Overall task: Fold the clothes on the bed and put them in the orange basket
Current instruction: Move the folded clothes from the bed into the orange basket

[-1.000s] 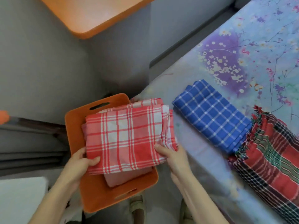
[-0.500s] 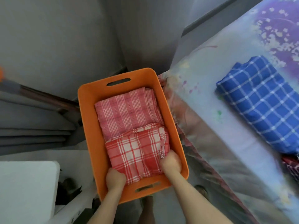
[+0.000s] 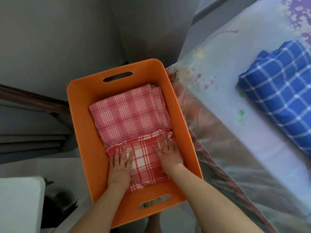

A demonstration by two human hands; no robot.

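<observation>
both hands, seen half a second ago as curled fists at the near end of the orange basket (image 3: 79, 115), are now laid flat, and the red-and-white checked cloth (image 3: 146, 163) has been spread wider beneath them. to the left of the basket, by its near corner, a white block (image 3: 18, 204) is seen. inside the basket, at its near end, the left hand (image 3: 120, 163) is pressed palm down on the left part of that cloth, fingers straight and slightly spread, nothing gripped. the cloth is laid folded in the near half of the basket, its far edge overlapping a folded pink checked cloth (image 3: 129, 113), by which the far half is filled. the right hand (image 3: 168, 154) is pressed flat on the right part of the same cloth, fingers extended, nothing held. to the right of the basket, just beside its long wall, the bed (image 3: 227, 81) with a floral sheet is found, and on it, well apart from the basket, a folded blue checked cloth (image 3: 279, 101) is left.
</observation>
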